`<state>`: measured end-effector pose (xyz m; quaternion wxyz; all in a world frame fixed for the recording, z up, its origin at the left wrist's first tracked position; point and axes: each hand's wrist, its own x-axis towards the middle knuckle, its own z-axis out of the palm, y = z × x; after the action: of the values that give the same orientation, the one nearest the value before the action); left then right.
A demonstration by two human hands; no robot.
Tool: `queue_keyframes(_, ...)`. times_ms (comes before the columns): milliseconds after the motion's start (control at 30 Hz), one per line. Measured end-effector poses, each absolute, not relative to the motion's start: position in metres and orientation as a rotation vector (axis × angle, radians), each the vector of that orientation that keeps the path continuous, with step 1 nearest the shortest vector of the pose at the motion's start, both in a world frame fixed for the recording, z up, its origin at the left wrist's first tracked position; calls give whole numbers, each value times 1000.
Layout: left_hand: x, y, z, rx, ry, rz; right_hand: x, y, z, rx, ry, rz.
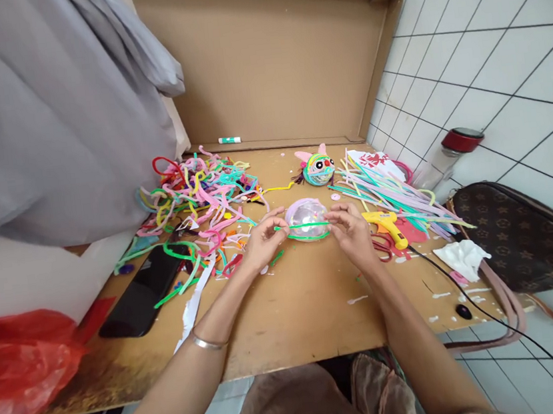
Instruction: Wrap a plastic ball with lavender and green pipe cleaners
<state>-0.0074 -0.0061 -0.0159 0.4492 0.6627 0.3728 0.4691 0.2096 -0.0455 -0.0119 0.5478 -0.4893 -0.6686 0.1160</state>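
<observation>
A green pipe cleaner (304, 226) is stretched level between my two hands. My left hand (266, 238) pinches its left end, and my right hand (350, 230) pinches the right end. Just behind it sits a clear plastic ball (306, 213) with a lilac pipe cleaner (296, 206) along its upper side and a green strip along its lower edge. Whether my fingers touch the ball, I cannot tell. Beyond the ball stands a finished-looking striped ball figure (317, 167) with pink ears and eyes.
A tangled heap of pipe cleaners (204, 189) lies left, near a black phone (139, 294). To the right are straight pipe cleaners (390, 190), a yellow glue gun (387, 225) with its cord, red-handled scissors (383, 247) and a brown bag (526, 233). A cardboard panel (268, 53) stands behind.
</observation>
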Motion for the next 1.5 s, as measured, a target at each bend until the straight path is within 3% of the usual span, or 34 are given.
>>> queue_keyframes(367,-18,-12,4,1904,984,1157,189,-47,-16,-1211,-1438,304)
queue_keyframes(567,-33,-9,17,1922,963,1085,178,-35,-26,-1107,-1341,549)
queue_keyframes(1033,-33,12,-10,1647,1045,1212,170,-35,-29,-1061,-1233,700)
queue_keyframes(1500,-27,12,-16,1498,1007,1186,202,-15,-21,-1176,-1332,548)
